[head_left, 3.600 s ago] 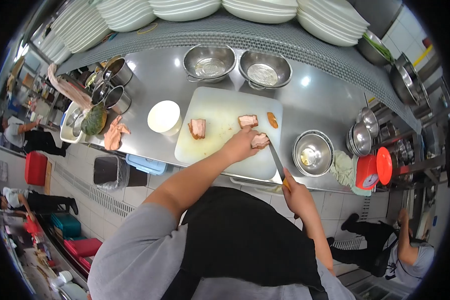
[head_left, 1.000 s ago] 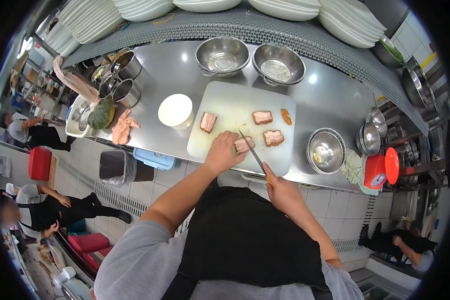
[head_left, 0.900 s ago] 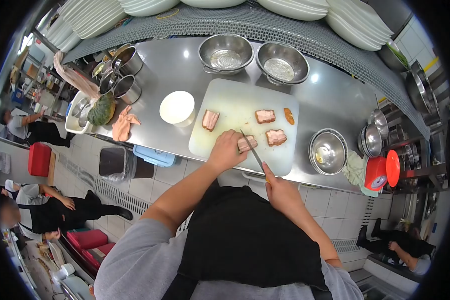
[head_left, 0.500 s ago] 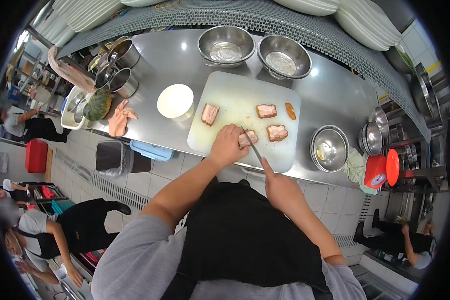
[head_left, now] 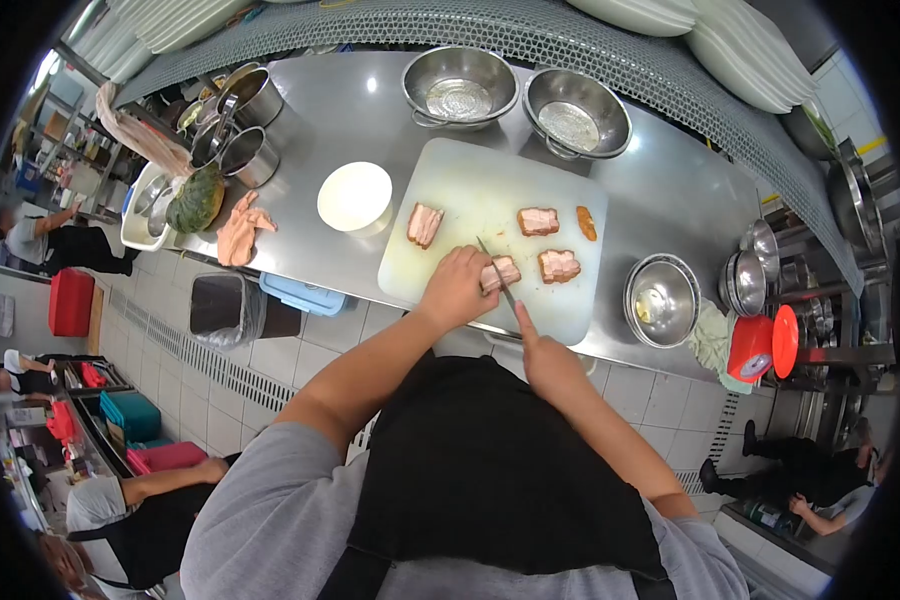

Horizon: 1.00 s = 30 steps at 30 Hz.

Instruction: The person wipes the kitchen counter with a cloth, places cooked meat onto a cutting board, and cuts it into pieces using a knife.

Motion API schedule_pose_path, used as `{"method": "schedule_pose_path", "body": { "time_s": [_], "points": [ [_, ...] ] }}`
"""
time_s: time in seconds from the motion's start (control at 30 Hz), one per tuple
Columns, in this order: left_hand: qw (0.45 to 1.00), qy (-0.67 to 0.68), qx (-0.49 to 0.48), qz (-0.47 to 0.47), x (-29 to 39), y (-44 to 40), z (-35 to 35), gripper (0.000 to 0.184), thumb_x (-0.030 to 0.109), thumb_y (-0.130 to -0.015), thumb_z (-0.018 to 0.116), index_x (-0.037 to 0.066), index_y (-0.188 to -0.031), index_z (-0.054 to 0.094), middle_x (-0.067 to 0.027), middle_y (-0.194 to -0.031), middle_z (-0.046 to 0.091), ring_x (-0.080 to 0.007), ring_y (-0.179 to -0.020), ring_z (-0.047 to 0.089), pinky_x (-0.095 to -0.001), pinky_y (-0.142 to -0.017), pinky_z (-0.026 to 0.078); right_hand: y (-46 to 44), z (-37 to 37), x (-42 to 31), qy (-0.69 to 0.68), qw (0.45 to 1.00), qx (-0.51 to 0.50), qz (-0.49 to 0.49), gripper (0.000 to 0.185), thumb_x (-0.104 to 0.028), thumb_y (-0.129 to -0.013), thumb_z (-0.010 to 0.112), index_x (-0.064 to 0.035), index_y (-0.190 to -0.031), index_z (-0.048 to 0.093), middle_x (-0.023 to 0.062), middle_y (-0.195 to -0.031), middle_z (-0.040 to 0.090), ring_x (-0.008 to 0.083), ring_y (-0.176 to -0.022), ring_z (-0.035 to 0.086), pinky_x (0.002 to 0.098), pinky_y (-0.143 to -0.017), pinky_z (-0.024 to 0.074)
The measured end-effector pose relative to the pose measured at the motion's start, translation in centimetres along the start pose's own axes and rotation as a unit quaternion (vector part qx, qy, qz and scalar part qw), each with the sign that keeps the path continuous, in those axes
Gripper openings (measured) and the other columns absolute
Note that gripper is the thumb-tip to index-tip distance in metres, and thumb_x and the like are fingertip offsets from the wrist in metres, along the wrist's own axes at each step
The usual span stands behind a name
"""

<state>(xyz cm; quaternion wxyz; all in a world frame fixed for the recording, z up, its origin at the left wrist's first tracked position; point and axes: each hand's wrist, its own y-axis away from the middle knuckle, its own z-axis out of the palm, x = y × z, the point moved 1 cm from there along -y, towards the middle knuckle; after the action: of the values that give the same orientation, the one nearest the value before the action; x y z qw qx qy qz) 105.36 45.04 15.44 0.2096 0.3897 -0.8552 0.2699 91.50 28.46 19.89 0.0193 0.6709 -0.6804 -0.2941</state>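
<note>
My left hand (head_left: 457,287) presses down on a piece of pork belly (head_left: 511,270) on the white cutting board (head_left: 450,180), fingers closed against its left side. My right hand (head_left: 552,367) grips a knife (head_left: 508,289), its blade lying across that piece close to my left fingers. Other pork belly pieces rest on the board: one at the left (head_left: 424,226), one at the upper right (head_left: 538,222) and one at the right (head_left: 560,266). A small brown slice (head_left: 586,223) lies near the board's right edge.
Around the board on the steel counter (head_left: 310,110) stand a white bowl (head_left: 355,195), two metal basins (head_left: 460,85) (head_left: 577,110) and a small steel bowl (head_left: 662,300). A red scale (head_left: 751,347) is at the right, a green squash (head_left: 196,200) at the left. Co-workers are at both sides.
The knife and my right hand have moved slightly forward and left across the piece. My left hand stays on the pork. The co-worker at the lower left has shifted lower in view.
</note>
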Motion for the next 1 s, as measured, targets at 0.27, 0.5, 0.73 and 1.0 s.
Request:
{"method": "schedule_pose_path", "body": {
  "time_s": [0.27, 0.5, 0.73, 1.0],
  "points": [
    [1.0, -0.004, 0.027, -0.004, 0.7, 0.5, -0.2, 0.048, 0.023, -0.071, 0.079, 0.004, -0.111, 0.059, -0.015, -0.107, 0.057, -0.0344, -0.107, 0.055, -0.0453, -0.095, 0.044, 1.8, -2.7, -0.7, 0.018, 0.998, 0.06, -0.026, 0.068, -0.018, -0.099, 0.05, -0.0171, -0.159, 0.018, 0.0214, -0.08, 0.067, 0.0404, -0.068, 0.066, 0.0518, -0.066, 0.0538],
    [0.998, -0.051, 0.028, -0.007, 1.1, -0.6, 0.6, 0.047, 0.029, -0.072, 0.075, 0.005, -0.109, 0.06, -0.0129, -0.104, 0.056, -0.0315, -0.106, 0.055, -0.0446, -0.093, 0.042, 1.6, -2.9, -0.4, 0.055, 0.996, 0.063, -0.003, 0.066, -0.016, -0.098, 0.051, -0.0149, -0.158, 0.023, 0.0202, -0.077, 0.067, 0.0384, -0.067, 0.066, 0.05, -0.064, 0.0549],
    [0.998, -0.054, 0.004, -0.009, 0.7, -1.1, 0.9, 0.042, 0.027, -0.07, 0.073, 0.004, -0.104, 0.062, -0.0115, -0.101, 0.058, -0.0296, -0.104, 0.056, -0.0434, -0.092, 0.042, 4.5, -5.7, -1.2, 0.058, 0.998, 0.005, 0.0, 0.07, -0.01, -0.092, 0.05, -0.0104, -0.157, 0.025, 0.0219, -0.086, 0.069, 0.0373, -0.069, 0.068, 0.0496, -0.065, 0.0554],
    [0.998, -0.07, 0.0, 0.001, 0.8, -1.4, 1.0, 0.039, 0.027, -0.07, 0.073, 0.006, -0.101, 0.062, -0.0109, -0.101, 0.058, -0.0292, -0.102, 0.056, -0.0426, -0.09, 0.044, -0.8, -3.8, -1.0, 0.04, 0.999, 0.012, 0.01, 0.065, -0.018, -0.099, 0.047, -0.0147, -0.158, 0.021, 0.0201, -0.084, 0.07, 0.0376, -0.075, 0.068, 0.0498, -0.071, 0.0543]
  ]
}}
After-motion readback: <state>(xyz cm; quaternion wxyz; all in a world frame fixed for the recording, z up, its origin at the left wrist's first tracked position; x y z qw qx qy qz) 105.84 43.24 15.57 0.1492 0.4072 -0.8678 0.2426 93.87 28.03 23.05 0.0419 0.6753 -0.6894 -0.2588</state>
